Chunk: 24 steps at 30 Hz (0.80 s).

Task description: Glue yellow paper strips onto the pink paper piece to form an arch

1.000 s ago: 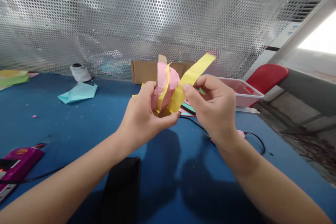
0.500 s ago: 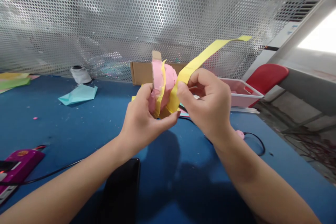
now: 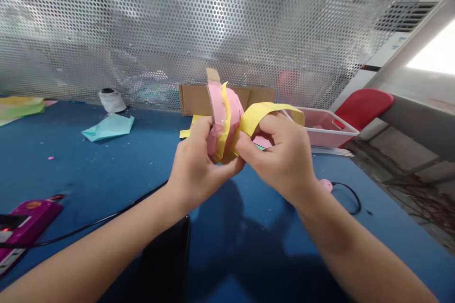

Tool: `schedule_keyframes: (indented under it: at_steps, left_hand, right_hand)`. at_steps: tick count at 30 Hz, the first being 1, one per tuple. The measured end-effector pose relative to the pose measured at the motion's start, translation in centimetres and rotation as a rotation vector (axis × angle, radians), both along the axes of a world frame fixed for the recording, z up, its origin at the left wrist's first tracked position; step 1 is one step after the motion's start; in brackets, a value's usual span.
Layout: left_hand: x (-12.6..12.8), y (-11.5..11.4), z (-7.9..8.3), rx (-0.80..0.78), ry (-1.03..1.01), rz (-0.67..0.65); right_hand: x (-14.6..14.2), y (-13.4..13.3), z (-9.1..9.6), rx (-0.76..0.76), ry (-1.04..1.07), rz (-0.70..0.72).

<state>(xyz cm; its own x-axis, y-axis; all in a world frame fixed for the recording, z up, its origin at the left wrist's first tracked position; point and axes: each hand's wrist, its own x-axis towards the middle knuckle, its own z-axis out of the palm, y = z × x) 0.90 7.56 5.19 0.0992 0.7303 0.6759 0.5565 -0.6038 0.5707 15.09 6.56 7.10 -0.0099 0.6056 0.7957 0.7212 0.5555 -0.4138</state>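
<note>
My left hand (image 3: 197, 165) is wrapped round a small pink paper-covered cardboard piece (image 3: 232, 106), held up above the table. A brown cardboard tab sticks out at its top, and a yellow paper edging runs along its side. My right hand (image 3: 280, 154) pinches a yellow paper strip (image 3: 258, 112) between thumb and forefinger, close to the right side of the pink piece. One end of the strip meets the piece's lower part; the other curls over my right fingers. The fingers of my left hand behind the piece are hidden.
A black phone (image 3: 165, 255) lies near me on the blue table (image 3: 88, 175). At left are a purple power strip (image 3: 30, 220) with a black cable and a folded light-blue paper (image 3: 110, 127). Behind stand brown cardboard (image 3: 194, 99) and a pink basket (image 3: 325, 137). A perforated metal panel (image 3: 149, 23) rises behind.
The strip's free end, which stretched up to the right, now curls down over my right hand. My right hand has dropped slightly, and the pink piece has barely moved.
</note>
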Motion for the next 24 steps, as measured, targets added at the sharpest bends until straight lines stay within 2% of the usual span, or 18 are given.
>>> schedule_keyframes:
  at_steps: [5,10,17,24]
  left_hand:
    - [-0.18,0.2,-0.48,0.102,0.048,0.02]
    - [-0.44,0.06,-0.48,0.161,0.042,-0.023]
    - [-0.32,-0.43,-0.04,0.11,0.025,-0.026]
    - [-0.16,-0.33,0.1,0.044,0.01,0.005]
  right_hand:
    - [-0.31,-0.21,-0.18,-0.004,0.007,-0.019]
    - [-0.41,-0.62,0.0,-0.032,0.011,-0.003]
    - [-0.53,-0.88,0.14,-0.038,0.008,0.021]
    - [-0.17,-0.68,0.23,-0.153,0.0,0.051]
